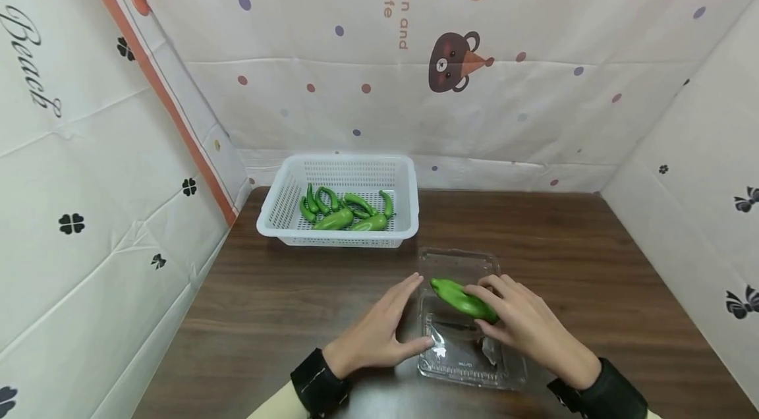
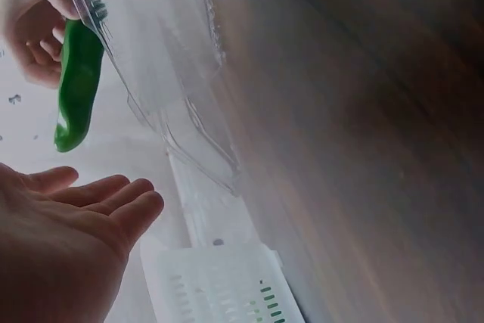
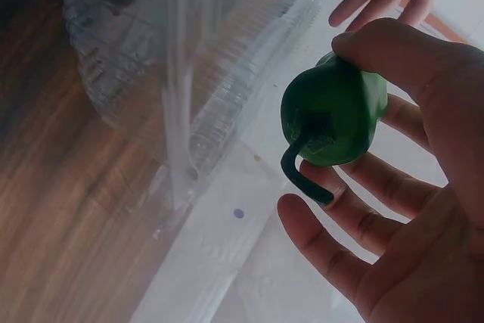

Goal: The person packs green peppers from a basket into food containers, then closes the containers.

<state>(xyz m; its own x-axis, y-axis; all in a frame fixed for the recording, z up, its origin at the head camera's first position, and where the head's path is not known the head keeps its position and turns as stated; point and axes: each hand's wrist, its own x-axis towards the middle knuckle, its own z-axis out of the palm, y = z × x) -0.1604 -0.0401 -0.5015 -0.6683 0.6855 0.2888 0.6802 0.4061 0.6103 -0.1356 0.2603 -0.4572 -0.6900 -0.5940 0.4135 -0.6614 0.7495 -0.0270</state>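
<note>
My right hand [image 1: 524, 320] grips a large green pepper [image 1: 462, 299] between thumb and fingers, over a clear plastic clamshell box [image 1: 468, 373] that lies opened on the table. In the right wrist view the pepper's curved stem [image 3: 299, 172] points toward the camera. Beside the box's left edge, my left hand [image 1: 382, 330] is held with fingers extended and thumb apart, holding nothing. The left wrist view shows its palm [image 2: 68, 240] below the pepper's tip, with a gap between them.
At the back left stands a white slotted basket [image 1: 338, 239] with several thin green chillies [image 1: 358, 203] and two larger green peppers [image 1: 334, 219]. The brown wooden table [image 1: 563, 254] meets printed cloth walls [image 1: 332, 103] at the back and sides.
</note>
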